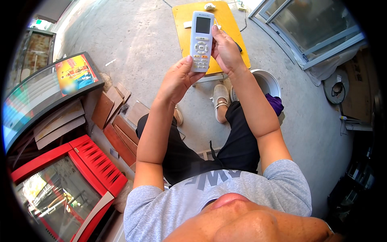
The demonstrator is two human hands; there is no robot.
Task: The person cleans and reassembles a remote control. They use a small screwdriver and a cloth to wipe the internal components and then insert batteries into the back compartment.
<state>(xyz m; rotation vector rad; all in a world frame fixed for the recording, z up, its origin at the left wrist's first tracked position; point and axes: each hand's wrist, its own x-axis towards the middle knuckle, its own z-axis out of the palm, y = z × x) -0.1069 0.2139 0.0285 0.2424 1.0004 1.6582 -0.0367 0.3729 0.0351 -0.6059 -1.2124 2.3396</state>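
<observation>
A white remote control (201, 56) with a dark blank screen and grey and orange buttons is held up in front of me, its face toward me. My left hand (180, 78) grips its lower left edge, with the thumb along the side and the fingers behind. On the opposite side my right hand (227, 50) holds the upper right edge, thumb near the screen; its other fingers are mostly hidden behind. Beneath the remote stands a yellow table (183, 38). A crumpled white bit (209, 6) lies at its far edge, and a dark slim object (238, 46) is partly hidden by my right hand.
A white bucket (271, 80) with a purple cloth (274, 104) stands right of my legs. Wooden boards (121, 133), a red-framed glass cabinet (68, 189) and a display case (52, 86) line the left. Framed glass panels (314, 28) lean at the far right, near a cable reel (336, 86).
</observation>
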